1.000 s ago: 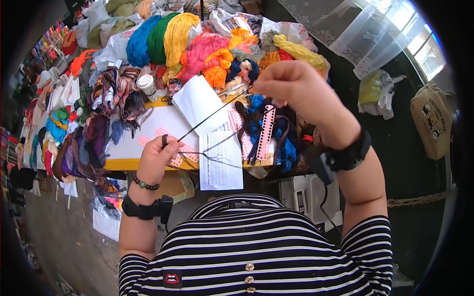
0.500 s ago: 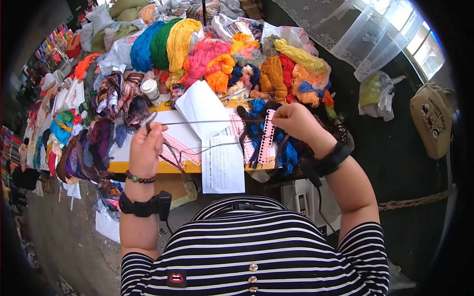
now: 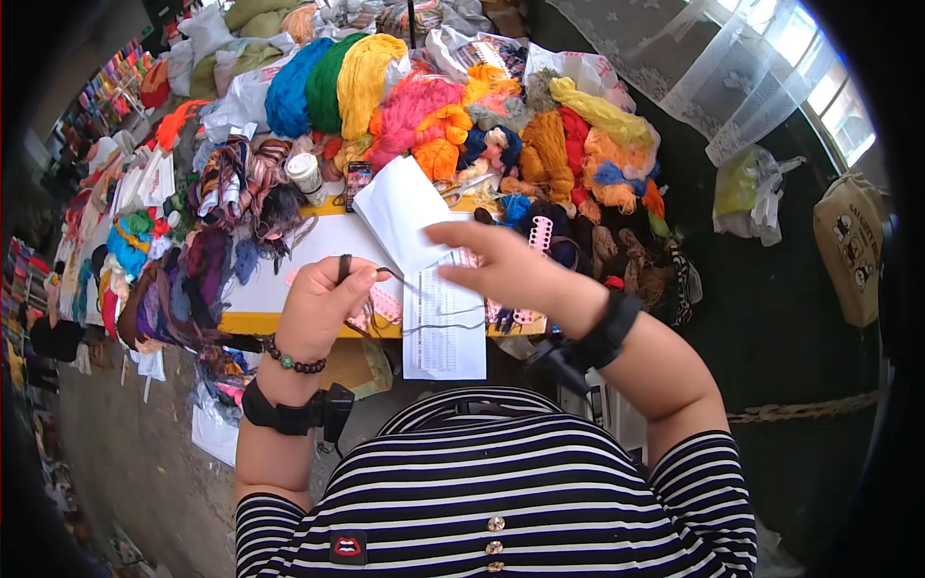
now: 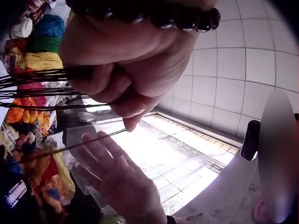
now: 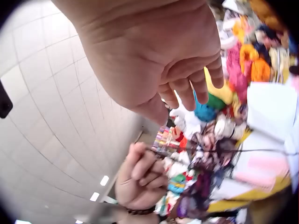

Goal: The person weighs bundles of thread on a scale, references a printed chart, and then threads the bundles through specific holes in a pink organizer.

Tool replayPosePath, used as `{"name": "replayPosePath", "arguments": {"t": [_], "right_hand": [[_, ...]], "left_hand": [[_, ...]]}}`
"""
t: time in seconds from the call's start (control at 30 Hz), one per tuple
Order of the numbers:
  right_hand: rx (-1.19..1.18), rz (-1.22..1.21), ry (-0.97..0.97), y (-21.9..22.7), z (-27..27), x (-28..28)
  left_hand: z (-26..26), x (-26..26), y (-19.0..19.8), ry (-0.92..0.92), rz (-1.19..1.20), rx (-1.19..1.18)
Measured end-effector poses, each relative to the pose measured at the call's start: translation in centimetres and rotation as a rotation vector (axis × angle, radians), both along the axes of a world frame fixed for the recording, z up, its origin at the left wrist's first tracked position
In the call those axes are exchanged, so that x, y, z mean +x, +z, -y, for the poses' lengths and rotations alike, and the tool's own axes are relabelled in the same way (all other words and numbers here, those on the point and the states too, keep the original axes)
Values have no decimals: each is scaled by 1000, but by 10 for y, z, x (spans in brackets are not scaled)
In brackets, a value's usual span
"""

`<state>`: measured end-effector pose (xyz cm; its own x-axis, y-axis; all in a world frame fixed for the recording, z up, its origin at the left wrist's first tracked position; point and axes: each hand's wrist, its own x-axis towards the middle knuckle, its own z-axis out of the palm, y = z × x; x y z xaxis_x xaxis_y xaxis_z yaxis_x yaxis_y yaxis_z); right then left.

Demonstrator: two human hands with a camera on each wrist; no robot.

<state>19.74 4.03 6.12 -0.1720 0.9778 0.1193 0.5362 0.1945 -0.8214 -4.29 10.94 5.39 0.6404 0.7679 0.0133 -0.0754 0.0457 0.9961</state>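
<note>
My left hand (image 3: 326, 301) is raised over the table's front, fingers curled round dark thread (image 4: 32, 77). In the left wrist view several dark strands run out of the fist, and one more trails from the fingertips. A dark loop at the base of a finger shows in the head view. My right hand (image 3: 506, 270) hovers to the right of it, fingers extended and nothing gripped; the right wrist view shows its bare palm (image 5: 159, 56). Loose thread ends hang over a printed sheet (image 3: 438, 347). Behind the right hand stands a pink strip with punched holes (image 3: 541, 234).
A blank white paper (image 3: 395, 207) lies on the yellow-edged table (image 3: 260, 323). Bright yarn hanks (image 3: 361, 82) pile up along the back, purple and dark ones (image 3: 193, 279) at left. A white cup (image 3: 305, 175) and scissors (image 3: 462, 188) sit among them.
The right hand pulled a strand taut between the hands, then came down and in toward the left hand and opened. The left hand shifted up, then right, still gripping the thread.
</note>
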Motion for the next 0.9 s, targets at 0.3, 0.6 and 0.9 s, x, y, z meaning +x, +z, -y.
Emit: {"name": "replayPosePath", "arguments": {"t": [0.3, 0.6, 0.9], "right_hand": [[-434, -384, 43, 46, -9, 3], [32, -602, 98, 161, -13, 5], [-8, -825, 273, 204, -10, 1]], "left_hand": [[-19, -33, -27, 183, -6, 6], [-26, -25, -110, 193, 112, -182], [-20, 16, -139, 201, 100, -233]]}}
